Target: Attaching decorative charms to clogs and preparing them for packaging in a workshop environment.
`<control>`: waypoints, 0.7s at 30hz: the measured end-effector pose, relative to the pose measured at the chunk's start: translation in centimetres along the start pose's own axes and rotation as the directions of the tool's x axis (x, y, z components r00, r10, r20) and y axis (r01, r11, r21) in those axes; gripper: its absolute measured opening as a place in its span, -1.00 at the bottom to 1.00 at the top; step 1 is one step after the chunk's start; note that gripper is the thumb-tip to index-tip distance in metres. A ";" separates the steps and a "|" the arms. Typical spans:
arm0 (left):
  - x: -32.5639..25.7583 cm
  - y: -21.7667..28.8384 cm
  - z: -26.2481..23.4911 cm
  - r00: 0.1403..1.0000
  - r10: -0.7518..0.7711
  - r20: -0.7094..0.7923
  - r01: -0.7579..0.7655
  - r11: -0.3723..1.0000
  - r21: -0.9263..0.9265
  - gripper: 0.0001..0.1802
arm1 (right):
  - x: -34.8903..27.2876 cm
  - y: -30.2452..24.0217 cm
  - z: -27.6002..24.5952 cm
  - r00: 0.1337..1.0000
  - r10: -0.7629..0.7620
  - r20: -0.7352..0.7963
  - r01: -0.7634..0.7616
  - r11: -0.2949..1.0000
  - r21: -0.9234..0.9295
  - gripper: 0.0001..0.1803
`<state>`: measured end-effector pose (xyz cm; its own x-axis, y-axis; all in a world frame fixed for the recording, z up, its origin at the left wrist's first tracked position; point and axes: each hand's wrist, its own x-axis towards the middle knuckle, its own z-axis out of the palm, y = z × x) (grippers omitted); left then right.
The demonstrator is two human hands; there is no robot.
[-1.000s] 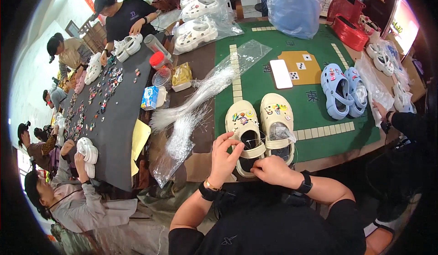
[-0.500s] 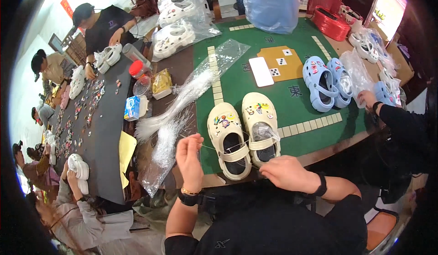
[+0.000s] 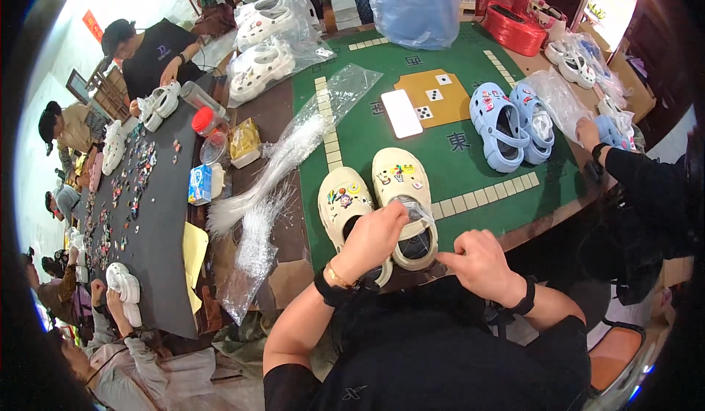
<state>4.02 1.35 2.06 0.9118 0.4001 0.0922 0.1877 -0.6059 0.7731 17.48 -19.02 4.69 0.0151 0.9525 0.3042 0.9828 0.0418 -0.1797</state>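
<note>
Clogs, cream and studded with charms, are lying paired on the green worktop. The left hand is pinching something small at the heels; the right hand is closing alongside. Steadying each clog while pulling gently would suit.

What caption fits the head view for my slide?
Left hand and right hand work at the heels of a cream clog pair on a green mat.

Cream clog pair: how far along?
Done: both cream foam clogs carry coloured charms on their toes. In hand: left hand over the heels, right hand pinching at the table edge beside the clear plastic stuffing. Left: no bag around the pair yet.
</note>
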 end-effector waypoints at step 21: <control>1.9 -2.5 -0.2 0.959 -0.122 0.254 0.181 0.958 -0.223 -0.78 | 1.5 -1.4 8.3 0.953 0.040 -0.301 0.090 0.909 0.406 -0.75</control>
<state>5.21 3.75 0.47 0.9447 0.2831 -0.1658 0.2637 -0.3544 0.8971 14.65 -15.15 -2.38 0.1095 0.8181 0.5645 0.8204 0.2463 -0.5161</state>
